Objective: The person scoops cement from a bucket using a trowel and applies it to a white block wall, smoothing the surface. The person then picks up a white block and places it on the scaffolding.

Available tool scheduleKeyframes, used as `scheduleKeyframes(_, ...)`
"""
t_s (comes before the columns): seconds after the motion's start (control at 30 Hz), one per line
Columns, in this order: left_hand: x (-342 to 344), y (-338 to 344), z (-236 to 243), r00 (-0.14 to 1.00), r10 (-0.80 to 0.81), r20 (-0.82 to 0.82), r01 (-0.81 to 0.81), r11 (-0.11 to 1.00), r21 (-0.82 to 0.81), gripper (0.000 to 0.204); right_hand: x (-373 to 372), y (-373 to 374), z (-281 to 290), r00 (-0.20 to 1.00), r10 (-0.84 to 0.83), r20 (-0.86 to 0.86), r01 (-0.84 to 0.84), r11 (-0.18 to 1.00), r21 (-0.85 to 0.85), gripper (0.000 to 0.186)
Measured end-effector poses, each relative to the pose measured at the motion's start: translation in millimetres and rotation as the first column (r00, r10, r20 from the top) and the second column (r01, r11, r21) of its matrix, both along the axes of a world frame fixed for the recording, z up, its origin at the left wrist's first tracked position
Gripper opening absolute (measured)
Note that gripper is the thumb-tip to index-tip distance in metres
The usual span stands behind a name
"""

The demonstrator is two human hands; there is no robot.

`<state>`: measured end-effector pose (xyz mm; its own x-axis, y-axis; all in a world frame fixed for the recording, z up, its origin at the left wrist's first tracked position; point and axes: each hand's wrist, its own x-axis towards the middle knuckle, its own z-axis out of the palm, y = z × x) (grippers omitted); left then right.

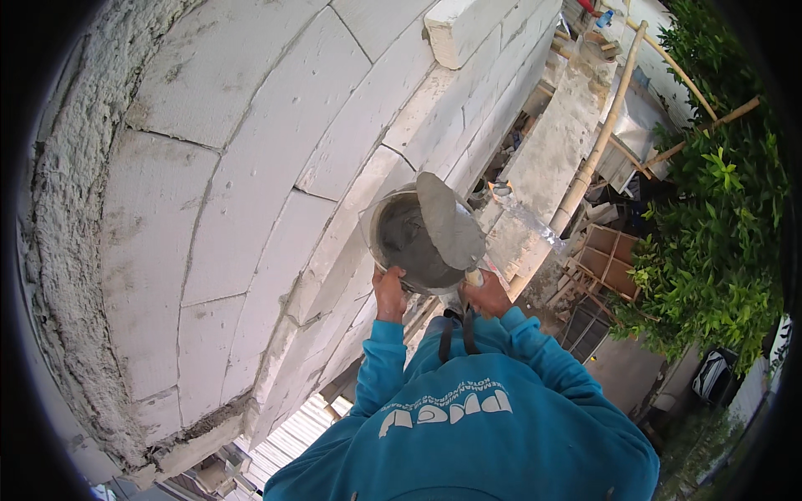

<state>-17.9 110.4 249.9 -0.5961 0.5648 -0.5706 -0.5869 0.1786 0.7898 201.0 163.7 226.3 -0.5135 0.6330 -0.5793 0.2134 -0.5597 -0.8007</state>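
A round bucket (386,255) with wet grey mortar (407,234) inside is close in front of my body, beside the block wall. My left hand (389,292) is closed on the bucket's near rim, at its left side. My right hand (486,295) is wrapped round the pale handle of a trowel (449,219). The trowel's long blade is coated with grey mortar and lies over the right part of the bucket's mouth, hiding part of the mortar. Its tip points away from me, past the far rim.
On my left rises a wall of white blocks (251,175), with a loose block (462,32) on its ledge. Ahead to the right run a mortar-stained plank (547,159) and a bamboo pole (603,138). Green foliage (714,242) and stacked wooden frames (608,255) lie farther right, lower down.
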Motion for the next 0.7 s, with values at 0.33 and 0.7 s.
scheduleKeyframes(0.33, 1.8, -62.0, -9.2, 0.981, 0.196, 0.008, -0.192, 0.969, -0.154, 0.043, -81.2, 175.4, -44.9, 0.945, -0.308, -0.106, 0.319, 0.943, 0.097, 0.013)
scheduleKeyframes(0.7, 17.1, -204.5, 4.0, 0.904, 0.422, -0.077, -0.426, 0.865, -0.265, 0.054, -257.2, 304.1, -100.1, 0.796, -0.535, 0.282, 0.402, 0.817, 0.414, 0.042)
